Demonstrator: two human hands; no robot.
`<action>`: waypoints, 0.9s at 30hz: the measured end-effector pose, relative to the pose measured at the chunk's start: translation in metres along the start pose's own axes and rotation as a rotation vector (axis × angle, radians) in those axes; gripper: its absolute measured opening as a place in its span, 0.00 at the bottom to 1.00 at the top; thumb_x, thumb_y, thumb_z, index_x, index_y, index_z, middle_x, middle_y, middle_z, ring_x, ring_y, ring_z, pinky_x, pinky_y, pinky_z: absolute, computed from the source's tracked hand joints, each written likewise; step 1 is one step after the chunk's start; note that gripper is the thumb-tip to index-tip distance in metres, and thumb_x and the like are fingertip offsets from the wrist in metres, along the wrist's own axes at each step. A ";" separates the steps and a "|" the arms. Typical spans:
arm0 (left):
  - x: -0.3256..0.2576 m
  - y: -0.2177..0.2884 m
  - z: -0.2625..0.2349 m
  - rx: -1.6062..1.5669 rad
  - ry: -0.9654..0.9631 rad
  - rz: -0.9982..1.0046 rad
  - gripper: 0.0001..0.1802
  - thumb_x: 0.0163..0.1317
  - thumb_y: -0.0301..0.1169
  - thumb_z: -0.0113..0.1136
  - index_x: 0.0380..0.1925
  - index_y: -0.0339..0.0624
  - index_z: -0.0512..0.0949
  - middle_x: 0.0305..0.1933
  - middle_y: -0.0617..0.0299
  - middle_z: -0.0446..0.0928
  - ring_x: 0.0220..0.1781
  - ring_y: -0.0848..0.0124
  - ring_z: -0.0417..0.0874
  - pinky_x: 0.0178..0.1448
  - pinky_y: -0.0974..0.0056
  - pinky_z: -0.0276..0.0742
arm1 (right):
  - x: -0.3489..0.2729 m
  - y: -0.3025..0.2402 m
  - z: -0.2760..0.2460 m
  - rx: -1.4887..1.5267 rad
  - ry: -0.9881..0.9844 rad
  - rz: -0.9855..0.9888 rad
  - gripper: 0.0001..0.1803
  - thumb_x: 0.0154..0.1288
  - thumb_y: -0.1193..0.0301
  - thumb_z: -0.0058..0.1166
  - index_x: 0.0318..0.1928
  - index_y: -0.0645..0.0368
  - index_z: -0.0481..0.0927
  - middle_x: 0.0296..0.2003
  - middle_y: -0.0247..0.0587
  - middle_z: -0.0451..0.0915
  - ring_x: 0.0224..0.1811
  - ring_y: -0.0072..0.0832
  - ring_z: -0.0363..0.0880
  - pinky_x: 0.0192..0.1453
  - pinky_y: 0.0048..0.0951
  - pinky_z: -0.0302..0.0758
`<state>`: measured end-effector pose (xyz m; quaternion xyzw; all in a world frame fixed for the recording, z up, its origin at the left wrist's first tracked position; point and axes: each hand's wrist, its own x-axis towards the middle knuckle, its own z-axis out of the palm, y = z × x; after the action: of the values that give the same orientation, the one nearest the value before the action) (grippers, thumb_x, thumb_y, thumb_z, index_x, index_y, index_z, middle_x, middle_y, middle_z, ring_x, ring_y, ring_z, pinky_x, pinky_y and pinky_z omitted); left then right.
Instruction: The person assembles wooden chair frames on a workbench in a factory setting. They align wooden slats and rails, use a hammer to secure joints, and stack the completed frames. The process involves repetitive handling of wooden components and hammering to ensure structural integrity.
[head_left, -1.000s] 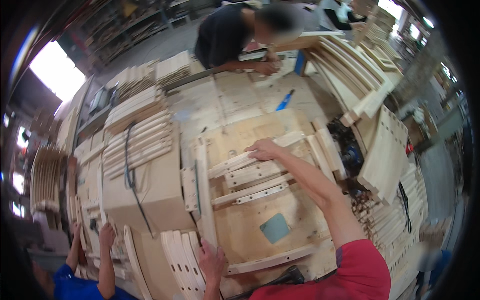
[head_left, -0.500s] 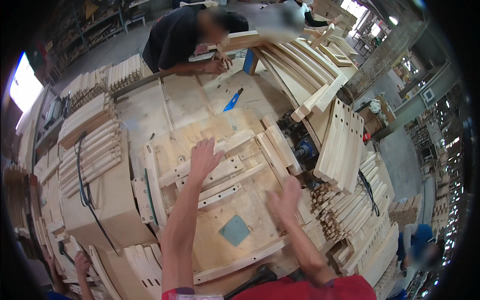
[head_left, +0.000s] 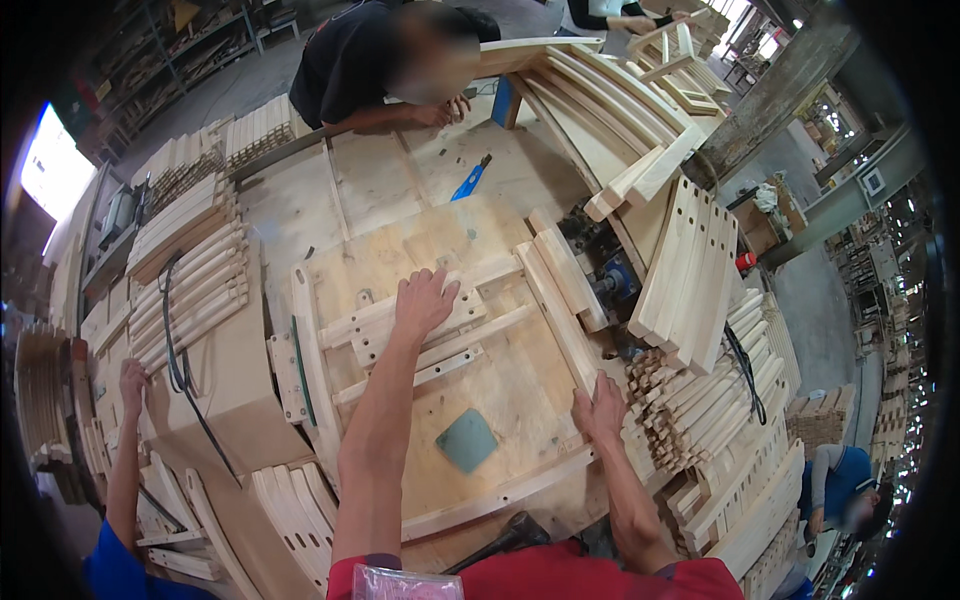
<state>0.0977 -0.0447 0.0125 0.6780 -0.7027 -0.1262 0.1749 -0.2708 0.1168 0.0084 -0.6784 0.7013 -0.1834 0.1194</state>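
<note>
My left hand (head_left: 425,300) lies over a pale wooden slat (head_left: 345,328) and the shorter drilled block (head_left: 462,313) beside it, its fingers spread and slightly bent. My right hand (head_left: 602,408) is closed round the near end of a long wooden rail (head_left: 560,325) on the right side of the jig board (head_left: 420,230). Close below the left hand lie a thin strip (head_left: 500,328) and a bar with holes (head_left: 445,372). A side rail (head_left: 316,350) runs along the left, and a curved rail (head_left: 500,505) along the near side. The palms' undersides are hidden.
A blue-handled tool (head_left: 470,180) lies beyond the board. A green-grey square (head_left: 467,440) is on the board. Stacked wooden parts stand left (head_left: 200,290) and right (head_left: 690,270). A dark-shirted co-worker (head_left: 350,65) leans over the far edge; another person's arm (head_left: 125,450) reaches in at left.
My right hand has come down from above the board to the rail's near end and closed on it. The left hand has shifted slightly right. At left, a co-worker's arm has reached to the stacked rods.
</note>
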 end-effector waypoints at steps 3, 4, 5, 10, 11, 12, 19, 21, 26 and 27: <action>-0.004 0.000 0.000 0.033 0.029 0.008 0.24 0.74 0.51 0.49 0.51 0.43 0.81 0.47 0.49 0.82 0.55 0.53 0.81 0.59 0.45 0.70 | -0.006 0.002 0.000 0.033 0.030 -0.037 0.34 0.61 0.60 0.61 0.63 0.69 0.72 0.47 0.61 0.79 0.52 0.59 0.78 0.57 0.53 0.75; -0.005 -0.001 0.000 0.035 0.030 0.007 0.24 0.74 0.51 0.49 0.51 0.43 0.80 0.47 0.49 0.82 0.55 0.52 0.81 0.59 0.45 0.70 | -0.006 0.000 -0.001 0.029 0.029 -0.042 0.34 0.61 0.61 0.61 0.63 0.70 0.72 0.47 0.61 0.79 0.52 0.59 0.78 0.57 0.53 0.75; -0.004 0.002 0.003 0.036 0.030 0.007 0.24 0.74 0.51 0.49 0.52 0.43 0.80 0.47 0.49 0.82 0.55 0.52 0.81 0.59 0.45 0.70 | -0.005 -0.002 -0.001 0.025 0.028 -0.047 0.34 0.61 0.61 0.61 0.62 0.70 0.72 0.48 0.62 0.79 0.52 0.59 0.78 0.57 0.53 0.75; -0.006 -0.006 -0.003 0.042 0.017 0.036 0.25 0.74 0.51 0.47 0.57 0.45 0.78 0.51 0.48 0.81 0.57 0.51 0.80 0.60 0.43 0.70 | -0.004 -0.011 0.004 0.011 -0.013 0.002 0.34 0.61 0.62 0.62 0.63 0.72 0.71 0.52 0.63 0.78 0.57 0.59 0.76 0.62 0.52 0.73; -0.011 -0.007 0.000 0.036 0.035 0.023 0.25 0.74 0.51 0.49 0.56 0.44 0.78 0.51 0.49 0.81 0.57 0.52 0.79 0.59 0.44 0.70 | -0.006 -0.011 0.003 0.006 0.014 -0.005 0.34 0.62 0.63 0.62 0.64 0.72 0.71 0.54 0.63 0.78 0.59 0.58 0.75 0.64 0.51 0.72; -0.012 -0.010 -0.002 0.035 0.065 0.014 0.25 0.73 0.50 0.50 0.56 0.43 0.78 0.51 0.50 0.80 0.57 0.52 0.79 0.59 0.44 0.70 | -0.004 -0.014 0.004 0.009 0.008 -0.004 0.35 0.62 0.63 0.62 0.64 0.72 0.70 0.54 0.64 0.77 0.59 0.59 0.75 0.64 0.51 0.72; -0.049 0.061 0.026 0.072 0.315 0.387 0.27 0.67 0.50 0.60 0.52 0.37 0.81 0.65 0.47 0.74 0.72 0.52 0.69 0.74 0.39 0.61 | -0.002 -0.014 0.005 -0.139 -0.069 0.105 0.35 0.63 0.59 0.62 0.64 0.68 0.67 0.55 0.63 0.77 0.59 0.58 0.75 0.63 0.51 0.73; -0.059 0.075 0.037 0.080 0.194 0.332 0.26 0.67 0.49 0.59 0.50 0.36 0.83 0.70 0.46 0.70 0.76 0.52 0.63 0.79 0.39 0.53 | -0.002 -0.014 0.004 -0.153 -0.077 0.110 0.35 0.63 0.58 0.63 0.63 0.67 0.67 0.55 0.62 0.77 0.60 0.58 0.75 0.62 0.52 0.74; -0.061 0.068 0.048 0.159 0.099 0.297 0.22 0.66 0.45 0.62 0.46 0.35 0.84 0.75 0.47 0.64 0.81 0.53 0.55 0.82 0.38 0.45 | 0.000 -0.020 0.012 -0.191 -0.034 0.081 0.35 0.65 0.57 0.63 0.64 0.68 0.67 0.56 0.61 0.77 0.60 0.57 0.75 0.61 0.52 0.74; -0.061 0.069 0.048 0.130 0.072 0.311 0.22 0.66 0.44 0.63 0.46 0.35 0.84 0.76 0.47 0.63 0.82 0.53 0.54 0.82 0.38 0.45 | -0.004 -0.018 0.012 -0.192 -0.026 0.082 0.35 0.66 0.57 0.63 0.64 0.68 0.68 0.56 0.61 0.77 0.61 0.57 0.75 0.61 0.52 0.74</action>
<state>0.0163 0.0166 -0.0075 0.5751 -0.7992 -0.0275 0.1729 -0.2494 0.1193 0.0046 -0.6598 0.7412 -0.1018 0.0704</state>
